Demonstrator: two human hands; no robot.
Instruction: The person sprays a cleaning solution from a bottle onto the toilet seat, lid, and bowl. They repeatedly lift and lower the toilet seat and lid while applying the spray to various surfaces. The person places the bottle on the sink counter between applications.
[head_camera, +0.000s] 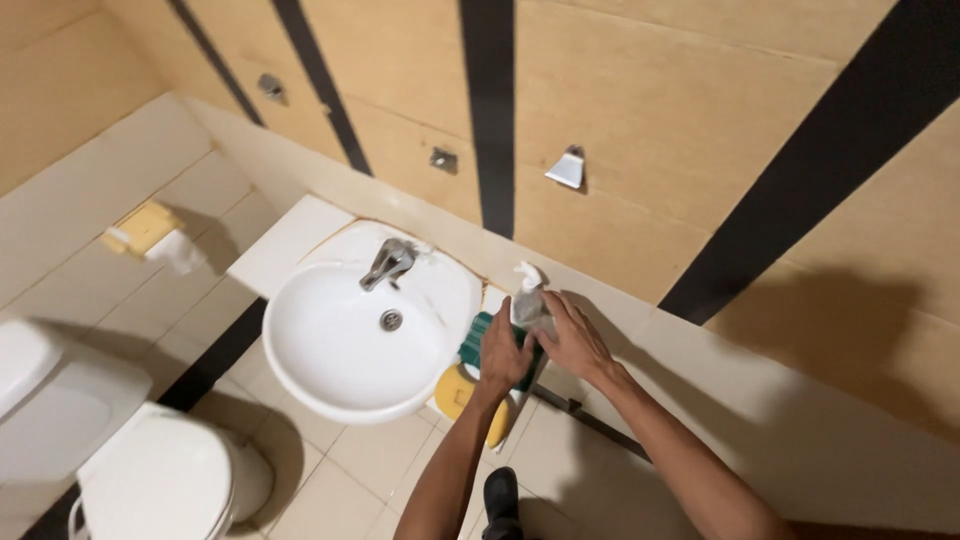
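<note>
Both hands are wrapped on a spray bottle just right of the white sink: left hand grips its green body low down, right hand clasps up near the white nozzle. Yellow round thing sits right below, and a toilet is down at the left.

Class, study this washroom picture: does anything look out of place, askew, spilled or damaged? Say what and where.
Nothing looks spilled or broken. The sink is dry and clean. The left hand and right hand grip a spray bottle beside the sink. A yellow round object sits low beneath them; what it is cannot be told.
</note>
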